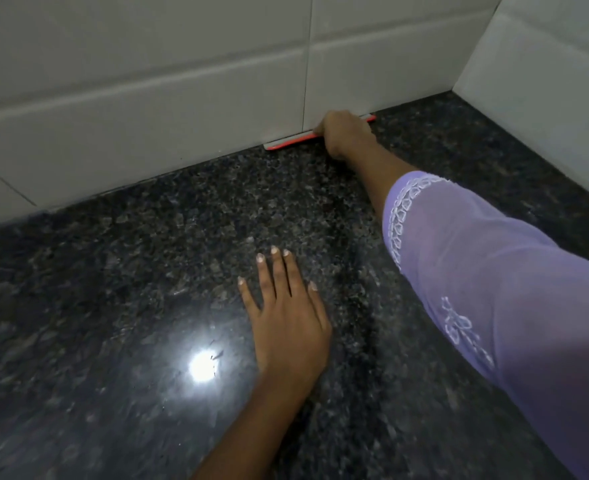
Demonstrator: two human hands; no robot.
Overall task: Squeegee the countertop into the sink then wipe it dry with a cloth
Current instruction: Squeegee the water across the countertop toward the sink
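Here the right hand (343,135) is clenched over the middle of a red-and-white squeegee (293,142), reached far out to where the dark speckled desk (113,306) meets the white tiled wall (147,98). The squeegee lies along that seam, its blade edge pressed against the foot of the tiles; one end shows to the left of the hand and a short tip (371,117) shows past it to the right. The handle is hidden under the hand. A lilac sleeve (493,289) with white embroidery covers the right forearm, which crosses the right side of the desk. The left hand (286,317) grasps nothing: it is spread flat, palm down, fingers pointing toward the wall, in the middle of the desk and well apart from the squeegee. Between the two hands the stone is bare, and to the left the surface runs open along the wall's lower edge. To the right a second tiled wall (545,81) meets the first in a corner, closing off that side near the squeegee tip. A bright lamp reflection (202,367) sits on the polished stone just left of the left wrist. Neither a sink nor a cloth is in view.
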